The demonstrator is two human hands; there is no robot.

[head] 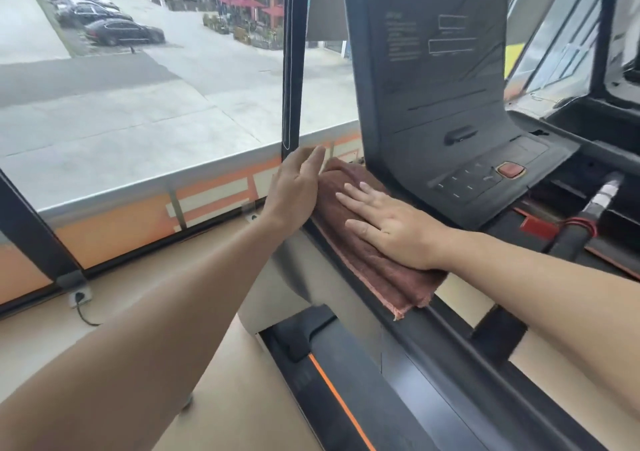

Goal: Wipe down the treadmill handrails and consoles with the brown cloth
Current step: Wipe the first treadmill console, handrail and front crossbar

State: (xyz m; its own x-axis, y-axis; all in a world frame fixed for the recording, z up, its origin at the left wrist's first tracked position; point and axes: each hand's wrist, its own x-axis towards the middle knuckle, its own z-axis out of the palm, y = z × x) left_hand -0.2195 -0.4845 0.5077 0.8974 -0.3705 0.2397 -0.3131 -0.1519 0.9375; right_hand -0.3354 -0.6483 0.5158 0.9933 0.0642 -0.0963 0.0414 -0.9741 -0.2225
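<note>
The folded brown cloth (367, 260) lies along the treadmill's left handrail (450, 336), just left of the dark console (440, 80). My right hand (391, 225) presses flat on top of the cloth with straight, spread fingers. My left hand (294, 187) is held edge-on against the cloth's left side, fingers straight and together, holding nothing. The cloth's near end hangs a little over the rail. The rail under the cloth is hidden.
The console's keypad with a red stop button (510, 170) sits right of my hands. A centre grip bar (588, 215) with a red cord lies further right. A window frame post (292, 56) stands just beyond my left hand. The treadmill belt edge (332, 391) runs below.
</note>
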